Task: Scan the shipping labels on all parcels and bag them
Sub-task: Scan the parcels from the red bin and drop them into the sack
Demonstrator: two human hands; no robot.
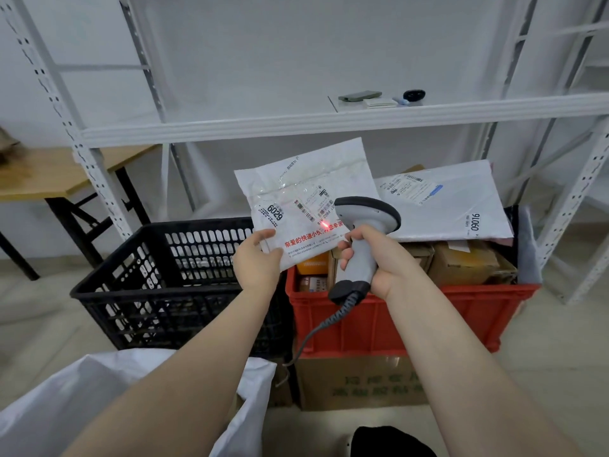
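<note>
Below white shelving, left grip pinched a parcel; just right, right grip clenched a scanner aimed at its label.

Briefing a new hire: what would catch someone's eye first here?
The white parcel, held up in the centre by the left hand, with a red dot from the scanner on its face. The right hand grips the grey scanner just right of it. Below sit a black crate, left, and a red crate full of boxes, right.
</note>
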